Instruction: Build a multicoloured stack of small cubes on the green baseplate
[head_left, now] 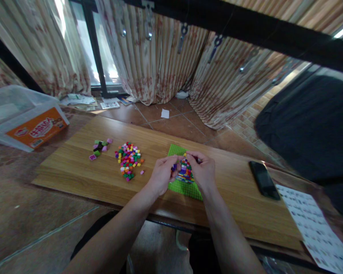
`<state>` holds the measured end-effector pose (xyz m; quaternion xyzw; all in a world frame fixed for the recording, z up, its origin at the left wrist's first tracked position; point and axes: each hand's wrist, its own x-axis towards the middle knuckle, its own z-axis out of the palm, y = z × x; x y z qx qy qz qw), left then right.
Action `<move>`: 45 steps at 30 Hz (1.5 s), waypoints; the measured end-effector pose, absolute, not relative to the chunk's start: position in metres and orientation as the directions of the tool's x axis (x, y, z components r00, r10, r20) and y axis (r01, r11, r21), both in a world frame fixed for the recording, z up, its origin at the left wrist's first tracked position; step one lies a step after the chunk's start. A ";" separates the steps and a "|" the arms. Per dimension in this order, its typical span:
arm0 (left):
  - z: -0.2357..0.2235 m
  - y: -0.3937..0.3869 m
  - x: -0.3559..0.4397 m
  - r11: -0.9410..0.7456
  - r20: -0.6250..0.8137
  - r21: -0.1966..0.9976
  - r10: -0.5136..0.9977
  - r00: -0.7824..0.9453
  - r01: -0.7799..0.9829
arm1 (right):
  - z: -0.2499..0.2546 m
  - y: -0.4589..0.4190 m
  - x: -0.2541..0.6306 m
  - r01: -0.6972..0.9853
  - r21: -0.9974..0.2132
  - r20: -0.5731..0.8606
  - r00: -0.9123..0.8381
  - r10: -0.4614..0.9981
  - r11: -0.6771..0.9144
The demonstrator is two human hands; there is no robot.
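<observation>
A green baseplate (185, 189) lies on the wooden table, with a multicoloured brick structure (185, 174) rising from it. My left hand (162, 174) is at the structure's left side, its fingers closed around small dark purple-blue bricks (174, 166). On the other side my right hand (203, 169) is closed, with thumb and fingertips pinched together near the top of the structure. A small yellow brick (185, 154) shows between the hands there; whether the right fingers grip it is unclear. The fingers partly hide the structure's upper part.
Left of the baseplate is a pile of small coloured bricks (129, 156), with a smaller group of bricks (98, 147) beyond. A black phone (264, 180) and a printed sheet (311, 224) are at the right. A clear plastic bin (25, 118) stands off the far left end.
</observation>
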<state>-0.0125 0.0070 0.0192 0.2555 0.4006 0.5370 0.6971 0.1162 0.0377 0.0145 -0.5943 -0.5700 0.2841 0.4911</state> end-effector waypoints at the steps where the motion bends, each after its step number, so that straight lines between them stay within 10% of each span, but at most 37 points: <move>1: 0.019 0.007 -0.012 0.294 -0.286 0.785 0.953 0.103 -0.546 | 0.014 0.038 0.116 0.390 -0.911 0.220 0.191 0.957 0.132; 12: 0.018 0.009 -0.013 0.315 -0.299 0.746 0.946 0.128 -0.587 | 0.003 0.040 0.118 0.361 -0.917 0.250 0.180 0.951 0.173; 26: 0.030 0.017 -0.031 0.232 -0.356 0.260 0.925 0.131 -0.937 | 0.022 0.006 0.107 0.611 -0.587 0.710 0.073 0.701 0.531; 33: 0.033 0.014 -0.032 0.229 -0.331 0.270 0.934 0.133 -0.935 | 0.028 -0.018 0.088 0.566 -0.470 0.654 -0.292 0.698 0.677; 45: 0.035 0.009 -0.028 0.236 -0.295 0.401 0.948 0.119 -0.885 | 0.028 -0.020 0.074 0.715 -0.465 0.446 -0.320 0.836 0.522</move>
